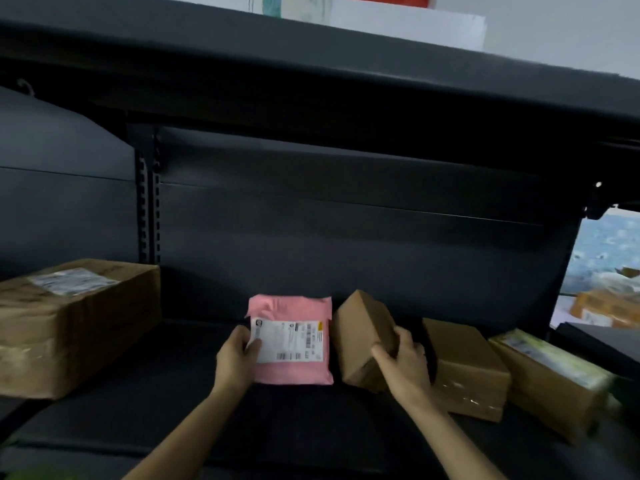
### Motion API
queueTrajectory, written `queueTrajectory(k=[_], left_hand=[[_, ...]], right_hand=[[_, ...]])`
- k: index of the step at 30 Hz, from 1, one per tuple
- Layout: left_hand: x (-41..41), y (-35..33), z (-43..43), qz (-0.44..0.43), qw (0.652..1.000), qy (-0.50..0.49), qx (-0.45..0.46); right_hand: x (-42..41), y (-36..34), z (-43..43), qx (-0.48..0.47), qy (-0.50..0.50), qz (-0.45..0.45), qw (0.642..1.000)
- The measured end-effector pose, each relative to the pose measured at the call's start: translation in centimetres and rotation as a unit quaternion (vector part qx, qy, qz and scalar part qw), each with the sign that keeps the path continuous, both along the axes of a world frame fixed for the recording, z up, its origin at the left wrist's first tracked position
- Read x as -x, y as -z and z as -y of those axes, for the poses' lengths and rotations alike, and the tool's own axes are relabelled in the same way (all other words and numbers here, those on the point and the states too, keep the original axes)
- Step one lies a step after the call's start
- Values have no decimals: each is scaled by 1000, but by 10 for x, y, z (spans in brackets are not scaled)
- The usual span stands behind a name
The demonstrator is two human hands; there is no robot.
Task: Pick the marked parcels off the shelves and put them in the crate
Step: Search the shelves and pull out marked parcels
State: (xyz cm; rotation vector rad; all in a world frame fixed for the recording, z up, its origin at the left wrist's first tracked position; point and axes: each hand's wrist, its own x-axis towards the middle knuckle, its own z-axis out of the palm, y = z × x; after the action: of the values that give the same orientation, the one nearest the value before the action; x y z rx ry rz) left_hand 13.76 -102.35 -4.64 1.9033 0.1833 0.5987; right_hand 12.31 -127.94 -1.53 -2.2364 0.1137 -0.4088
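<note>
- Head view looks into a dark shelf [114,420] with parcels lying along it and another dark shelf board overhead.
- The pink mailer bag [294,372] stands near the middle of the shelf, tipped up so its labelled face looks toward the camera. Its long axis runs roughly up and down, and the white label [289,339] lies across its upper half with the print turned sideways.
- The left hand [239,358] reaches in from below, forearm angled up and to the right. Its fingers are closed on the bag's left edge, the thumb lying over the corner of the label.
- Just right of the bag, touching or nearly touching it, a small brown box [360,334] is tilted up on one end, its long axis leaning from lower right to upper left.
- The right hand [401,362] is clamped on this box's lower right side, thumb on the near face and fingers wrapped around the far side; the forearm comes in from the lower right.
- Right of that, a second brown box [467,368] lies flat, and beside it a box with a green-printed top [550,379].
- Well apart at the left end sits a large taped carton [69,327] with a label on its top.
</note>
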Motion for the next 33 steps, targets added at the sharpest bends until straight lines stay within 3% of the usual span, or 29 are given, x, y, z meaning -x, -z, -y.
queueTrajectory(k=[4, 8, 17, 21, 23, 26, 28, 30, 33], left_hand=[[9, -3, -4, 62, 998, -11, 27], [13, -5, -13, 74, 997, -18, 22], [12, -1, -83, -24, 994, -105, -21], [11, -3, -102, -128, 980, -127, -79], [13, -6, -100, -172, 959, -159, -158], [13, -11, -78, -91, 938, -177, -283], [15, -18, -47, -41, 960, -92, -260], [17, -20, -9, -53, 981, 14, -187], [23, -23, 36, -134, 974, 182, 27]], right_hand=[[6, 11, -8, -83, -32, 43, 995], [4, 13, -18, -103, -51, 40, 993], [-6, 13, -39, -142, -87, 18, 986], [-10, 12, -44, -199, -107, 0, 974], [-9, 11, -43, -226, -114, -2, 967], [-6, 7, -41, -276, -131, 1, 952], [-5, 6, -39, -301, -140, 1, 943], [-4, 5, -38, -338, -144, -3, 930], [0, 2, -35, -422, -171, -31, 890]])
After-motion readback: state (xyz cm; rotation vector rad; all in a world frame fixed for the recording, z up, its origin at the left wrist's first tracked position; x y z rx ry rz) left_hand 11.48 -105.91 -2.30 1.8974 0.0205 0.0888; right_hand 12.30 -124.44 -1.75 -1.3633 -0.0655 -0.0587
